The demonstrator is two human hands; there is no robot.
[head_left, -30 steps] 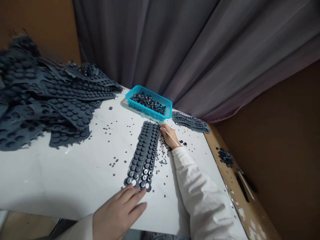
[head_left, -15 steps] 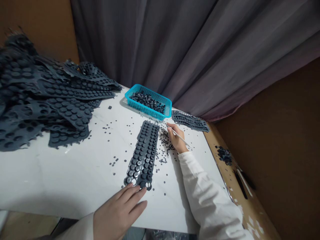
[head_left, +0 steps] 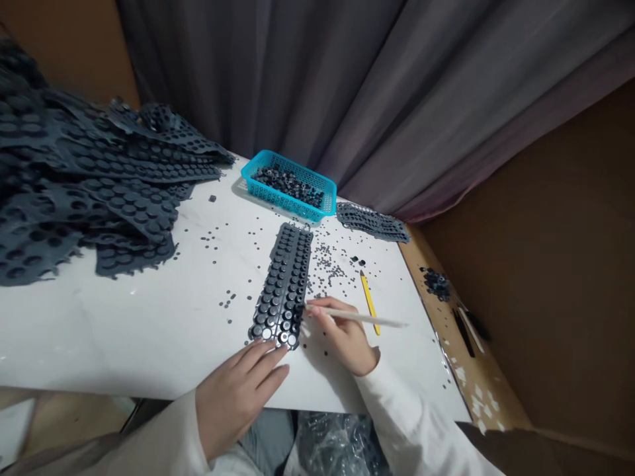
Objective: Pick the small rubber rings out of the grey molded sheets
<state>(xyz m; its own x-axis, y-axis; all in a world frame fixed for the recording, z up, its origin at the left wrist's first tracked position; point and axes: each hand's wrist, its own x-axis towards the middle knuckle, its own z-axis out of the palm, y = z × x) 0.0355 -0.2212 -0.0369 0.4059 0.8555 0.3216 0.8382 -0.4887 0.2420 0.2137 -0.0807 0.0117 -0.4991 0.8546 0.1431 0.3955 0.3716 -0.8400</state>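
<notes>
A dark grey rubber sheet (head_left: 282, 277) with rows of round raised caps lies lengthwise on the white table. My left hand (head_left: 245, 383) rests flat, fingers stretched out, with its fingertips on the sheet's near end. My right hand (head_left: 342, 330) pinches a thin whitish stick (head_left: 370, 318), whose tip is at the sheet's right edge, close to the near rows. Whether the tip touches a cap I cannot tell. Many small dark discs (head_left: 327, 264) lie scattered to the right of the sheet.
Beyond the sheet stands a blue basket (head_left: 292, 205) of small black parts. Large cap sheets (head_left: 109, 178) are heaped at left; a smaller perforated sheet (head_left: 372, 221) lies right. A yellow pen-like tool (head_left: 370, 303) is beside my right hand. Dark pieces (head_left: 436, 284) sit on the brown ledge.
My right hand has come back from the sheet's far end to its near right edge, bringing the stick. The yellow tool now shows. My left hand stays at the near end.
</notes>
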